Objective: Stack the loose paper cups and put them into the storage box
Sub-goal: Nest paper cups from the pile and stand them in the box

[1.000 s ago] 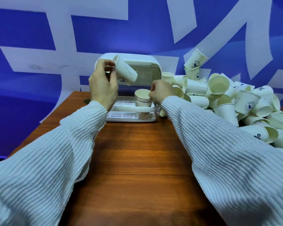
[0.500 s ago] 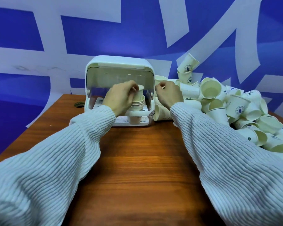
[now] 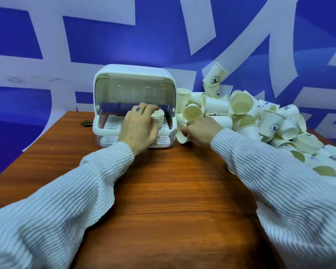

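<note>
- The stack of paper cups (image 3: 158, 118) stands upright, mouths up, on the slatted tray inside the storage box (image 3: 134, 74); the box lid is raised and the front is open toward the person.
- The left hand (image 3: 139, 129) is reached into the box; its fingers are curled round the left side of the stack, which is held near the rims; the stack lies just right of the palm.
- The right hand (image 3: 199, 131) lies outside the box, just beside its right wall; a single paper cup (image 3: 181, 135) is gripped in its curled fingers; the cup lies on its side, long axis roughly left to right, one end pointed toward the box; which end is the mouth cannot be told.
- The governing relation: the gripped cup lies right of and nearer than the stack, with the box's right wall between them; the right hand is judged nearer to the loose supply, the left hand nearer to the stack; the cup is judged to need turning upright and lifting over the front rim before nesting.
- The pile of loose cups (image 3: 260, 121) lies on the wooden table (image 3: 163, 191), right of the box and touching it; its cups lie at mixed angles.
- Markings: a dark round logo is printed on several cups; its ring of text is too small to read; fragments "H" and "lo" are visible on two cups; no brand is legible on the box.
</note>
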A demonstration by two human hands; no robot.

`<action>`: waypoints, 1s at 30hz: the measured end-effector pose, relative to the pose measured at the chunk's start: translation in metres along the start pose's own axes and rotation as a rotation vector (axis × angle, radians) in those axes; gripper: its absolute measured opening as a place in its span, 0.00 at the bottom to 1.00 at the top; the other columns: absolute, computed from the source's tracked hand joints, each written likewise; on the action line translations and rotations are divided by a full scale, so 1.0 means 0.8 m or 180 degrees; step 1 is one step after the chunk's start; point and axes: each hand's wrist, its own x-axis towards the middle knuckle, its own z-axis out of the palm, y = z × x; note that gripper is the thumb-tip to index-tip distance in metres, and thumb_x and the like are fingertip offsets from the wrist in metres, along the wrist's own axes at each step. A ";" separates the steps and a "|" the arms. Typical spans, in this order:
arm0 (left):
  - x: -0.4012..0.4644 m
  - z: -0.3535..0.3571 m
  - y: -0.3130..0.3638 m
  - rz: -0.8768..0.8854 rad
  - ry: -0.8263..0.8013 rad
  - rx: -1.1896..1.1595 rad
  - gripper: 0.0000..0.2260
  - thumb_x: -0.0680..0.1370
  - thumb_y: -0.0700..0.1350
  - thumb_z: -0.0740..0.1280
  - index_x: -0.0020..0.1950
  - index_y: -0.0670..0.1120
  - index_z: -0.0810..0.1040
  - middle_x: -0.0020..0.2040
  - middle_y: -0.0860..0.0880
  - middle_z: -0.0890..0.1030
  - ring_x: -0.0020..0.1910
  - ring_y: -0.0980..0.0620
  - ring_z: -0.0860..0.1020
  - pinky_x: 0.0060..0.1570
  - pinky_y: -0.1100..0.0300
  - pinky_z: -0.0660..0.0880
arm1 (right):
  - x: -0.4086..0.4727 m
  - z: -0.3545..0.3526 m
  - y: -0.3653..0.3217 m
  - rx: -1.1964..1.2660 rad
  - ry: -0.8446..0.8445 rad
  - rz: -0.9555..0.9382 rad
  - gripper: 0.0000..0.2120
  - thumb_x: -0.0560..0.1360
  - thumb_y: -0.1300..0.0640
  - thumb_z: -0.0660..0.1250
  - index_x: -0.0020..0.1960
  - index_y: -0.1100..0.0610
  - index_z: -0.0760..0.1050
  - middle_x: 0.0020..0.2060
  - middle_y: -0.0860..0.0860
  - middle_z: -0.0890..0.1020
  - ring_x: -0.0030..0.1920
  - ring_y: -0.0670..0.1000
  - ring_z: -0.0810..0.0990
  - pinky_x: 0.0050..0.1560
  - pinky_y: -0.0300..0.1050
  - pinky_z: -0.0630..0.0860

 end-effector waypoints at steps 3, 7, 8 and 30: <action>-0.001 0.001 0.016 0.0240 -0.0102 -0.0065 0.16 0.76 0.51 0.64 0.61 0.45 0.77 0.55 0.46 0.78 0.53 0.44 0.75 0.55 0.46 0.74 | -0.015 -0.005 0.008 0.0234 0.0334 0.0049 0.11 0.81 0.46 0.62 0.59 0.49 0.75 0.52 0.49 0.82 0.49 0.59 0.82 0.41 0.49 0.72; -0.004 0.009 0.038 0.0675 -0.0503 0.0086 0.25 0.75 0.63 0.64 0.61 0.47 0.80 0.61 0.47 0.78 0.63 0.44 0.73 0.62 0.44 0.72 | -0.055 -0.025 0.013 0.1235 0.1023 0.0449 0.16 0.74 0.42 0.58 0.53 0.47 0.78 0.45 0.45 0.84 0.46 0.55 0.82 0.40 0.49 0.73; -0.004 0.011 0.044 0.0751 -0.0560 0.0196 0.26 0.74 0.66 0.63 0.61 0.47 0.80 0.61 0.47 0.79 0.64 0.44 0.73 0.62 0.45 0.71 | -0.064 -0.030 0.014 0.1625 0.1120 0.0543 0.13 0.73 0.43 0.61 0.51 0.47 0.78 0.43 0.44 0.83 0.43 0.52 0.81 0.41 0.49 0.76; -0.021 -0.019 0.029 0.0199 0.0313 -0.0188 0.07 0.77 0.47 0.65 0.49 0.44 0.76 0.47 0.46 0.80 0.53 0.43 0.73 0.51 0.48 0.68 | -0.042 0.000 -0.013 0.1137 0.0526 0.0296 0.22 0.73 0.46 0.69 0.66 0.49 0.75 0.67 0.55 0.77 0.65 0.60 0.76 0.62 0.57 0.74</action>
